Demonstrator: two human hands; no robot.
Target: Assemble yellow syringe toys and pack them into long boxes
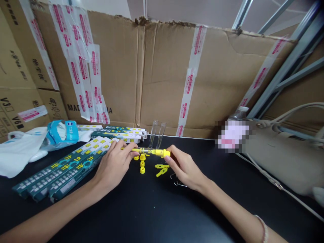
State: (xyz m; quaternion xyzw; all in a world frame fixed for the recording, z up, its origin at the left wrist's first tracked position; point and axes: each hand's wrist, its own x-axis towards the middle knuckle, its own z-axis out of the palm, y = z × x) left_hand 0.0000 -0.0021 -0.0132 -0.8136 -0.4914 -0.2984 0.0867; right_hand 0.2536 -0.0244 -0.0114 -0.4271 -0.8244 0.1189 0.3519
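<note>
Both hands hold a tubular spring scale [149, 151], a clear tube with yellow parts inside, level above the black tabletop. My left hand [115, 160] is closed round its left end, where a yellow rod shows. At the right end, the fingers of my right hand [186, 168] pinch the yellow end cap [166, 153]. Several small yellow caps [142, 170] lie beneath the tube. Two flat yellow pieces [162, 172] rest nearer my right hand. Bent metal wire hooks [177, 183] are partly hidden by that hand. Two clear tubes [160, 135] stand behind.
Long green-and-white boxes [68, 165] lie on the left, with more boxes [121, 132] farther back. A blue packet [62, 131] and white plastic bag [22, 148] sit beyond them. A cardboard wall [162, 77] closes the back. At right is a beige handbag [283, 155].
</note>
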